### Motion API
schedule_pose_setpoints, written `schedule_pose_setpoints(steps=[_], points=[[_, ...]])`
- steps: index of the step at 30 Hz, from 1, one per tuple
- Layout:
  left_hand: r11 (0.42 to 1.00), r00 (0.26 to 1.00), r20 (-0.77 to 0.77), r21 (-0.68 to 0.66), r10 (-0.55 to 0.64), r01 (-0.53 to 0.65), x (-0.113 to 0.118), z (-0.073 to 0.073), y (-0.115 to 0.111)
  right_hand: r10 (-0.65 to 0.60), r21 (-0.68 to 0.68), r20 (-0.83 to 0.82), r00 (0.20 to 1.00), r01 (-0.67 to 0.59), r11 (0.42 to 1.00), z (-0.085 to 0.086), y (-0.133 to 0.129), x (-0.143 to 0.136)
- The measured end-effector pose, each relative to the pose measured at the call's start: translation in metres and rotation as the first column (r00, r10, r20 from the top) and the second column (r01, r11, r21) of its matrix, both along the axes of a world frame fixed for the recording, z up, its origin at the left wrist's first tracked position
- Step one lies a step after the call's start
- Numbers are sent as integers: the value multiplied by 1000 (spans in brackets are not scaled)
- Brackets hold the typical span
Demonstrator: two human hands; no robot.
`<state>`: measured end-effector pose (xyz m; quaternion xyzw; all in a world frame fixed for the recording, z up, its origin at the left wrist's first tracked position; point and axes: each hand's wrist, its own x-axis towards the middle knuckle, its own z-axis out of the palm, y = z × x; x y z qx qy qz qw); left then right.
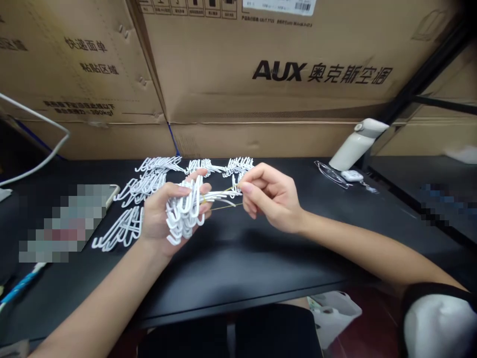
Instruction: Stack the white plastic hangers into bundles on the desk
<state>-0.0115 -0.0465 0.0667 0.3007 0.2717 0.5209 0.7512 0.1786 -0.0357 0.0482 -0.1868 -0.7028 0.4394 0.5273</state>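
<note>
1 grip, your left hand (158,216), is clasping the white hooks (184,211) above the counter (231,278); rightward, your right hand (274,201) is pinching the yellow band (228,190), and you should be keeping it evenly taut, stems (219,196) aligned.

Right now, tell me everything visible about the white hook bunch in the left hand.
The white hook bunch looks like coated wire, with bent ends to the left and slender shanks pointing right. The left hand grips it above the black table. A thin yellowish band loops around it and stretches to the right hand.
</note>
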Motion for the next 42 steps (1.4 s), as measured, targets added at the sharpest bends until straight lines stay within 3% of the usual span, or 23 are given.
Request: schedule_pose_setpoints(steps=[4, 13, 18, 21, 23, 25, 27, 29, 32, 37, 42], points=[[997, 998, 18, 35, -66, 66, 0, -3, -1, 25, -7, 48, 999, -25, 1000, -4, 7, 2], [999, 999, 40, 44, 26, -27, -4, 0, 0, 150, -112, 109, 983, -138, 984, -3, -1, 2], [999, 999, 24, 30, -31, 30, -3, -2, 0, 111, -103, 144, 983, -97, 990, -3, -1, 4], [996, 996, 9, -4, -85, 85, -1, -4, -1, 74, -4, 198, 977, -75, 997, -3, 2, 7], [992, 993, -8, -30, -120, 120, 0, -5, 0, 34, 161, 270, 962, -80, 984, -1, 5, 12], [991, 991, -22, -50, -129, 127, 1, -6, 0, -43, 399, 342, 939, -104, 911, 1, 10, 17], [993, 994, -22, -49, -111, 110, 1, -5, 1, -136, 588, 392, 910, -134, 798, 3, 14, 21], [996, 996, -6, -38, -84, 84, 1, -5, 2, -212, 681, 420, 883, -152, 716, 3, 17, 23], [998, 998, 13, -15, -64, 65, -1, -6, 2, -280, 738, 432, 857, -157, 656, 1, 19, 23], [988, 988, -11, 17, -156, 157, -1, -8, 1, -310, 761, 319, 896, -48, 647, -4, 20, 22], [936, 933, -99, 32, -345, 349, 3, -13, 0, -143, 674, 268, 953, -79, 734, -5, 15, 17]])
